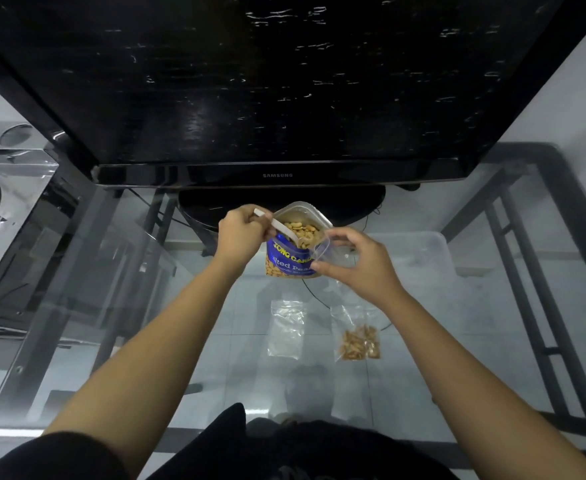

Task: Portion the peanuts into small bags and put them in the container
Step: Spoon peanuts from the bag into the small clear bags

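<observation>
We judge the widest hazard to be the glass worktop [139, 306]. It is hard and slick, so any spilled nut would skitter off toward the floor. The clear container [423, 247] sits to the right, just behind our right hand [357, 263], and a careless elbow could shove it. The peanut pouch [289, 259] stands upright and unsupported beside the television [284, 81] base. Levering the spoon [281, 226] against its rim could tip it over. The small bag [322, 247] we hold at the pouch's mouth is limp, so its opening may fold shut and shed the scoop.

The television is a broad, glossy black slab and the worktop is transparent over a dark metal frame. The container is frosted, soft-cornered plastic. The pouch is blue printed foil with a silvery lining, heaped with pale, kidney-shaped peanuts [302, 230]. Our left hand [241, 232] has its fingers curled round the white plastic spoon handle, with the bowl down among the nuts. Our right thumb and fingers pinch the small bag's lip. Nearer us a filled bag [359, 336] and an empty bag [286, 329] lie flat, both thin, crinkled film.
</observation>
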Action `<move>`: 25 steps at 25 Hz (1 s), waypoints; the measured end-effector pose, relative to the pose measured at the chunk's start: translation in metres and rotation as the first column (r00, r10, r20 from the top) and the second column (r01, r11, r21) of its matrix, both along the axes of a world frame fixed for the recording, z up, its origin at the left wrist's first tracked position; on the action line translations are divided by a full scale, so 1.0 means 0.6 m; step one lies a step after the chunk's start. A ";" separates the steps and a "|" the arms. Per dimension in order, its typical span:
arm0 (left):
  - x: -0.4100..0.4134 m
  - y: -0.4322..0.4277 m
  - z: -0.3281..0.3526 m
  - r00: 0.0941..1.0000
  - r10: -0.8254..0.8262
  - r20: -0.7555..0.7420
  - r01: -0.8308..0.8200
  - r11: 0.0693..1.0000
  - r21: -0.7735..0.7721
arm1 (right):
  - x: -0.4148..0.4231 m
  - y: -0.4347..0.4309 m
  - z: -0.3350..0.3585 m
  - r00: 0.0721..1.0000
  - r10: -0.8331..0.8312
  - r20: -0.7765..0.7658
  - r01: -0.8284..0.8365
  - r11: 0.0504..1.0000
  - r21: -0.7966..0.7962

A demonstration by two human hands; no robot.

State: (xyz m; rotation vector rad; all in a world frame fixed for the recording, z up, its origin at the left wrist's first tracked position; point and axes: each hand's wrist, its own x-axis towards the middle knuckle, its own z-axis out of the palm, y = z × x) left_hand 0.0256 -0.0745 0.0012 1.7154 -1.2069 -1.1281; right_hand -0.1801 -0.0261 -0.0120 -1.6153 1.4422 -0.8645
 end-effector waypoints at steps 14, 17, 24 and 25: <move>0.058 -0.034 0.011 0.914 0.230 -0.336 -0.212 0.973 0.090 | 0.000 -0.044 0.030 0.995 -0.040 -0.089 0.033 0.996 -0.080; 0.070 -0.040 0.036 0.891 0.248 -0.381 -0.236 0.969 0.079 | 0.008 -0.063 0.033 0.979 0.003 -0.204 -0.022 0.996 -0.088; 0.067 -0.051 0.099 0.960 0.099 -0.260 -0.118 0.991 -0.060 | 0.040 -0.067 0.028 0.987 0.008 -0.159 -0.021 0.997 -0.076; 0.061 -0.047 0.112 0.982 0.048 -0.182 -0.069 0.992 -0.110 | 0.046 -0.065 0.029 0.992 -0.006 -0.130 -0.006 0.996 -0.086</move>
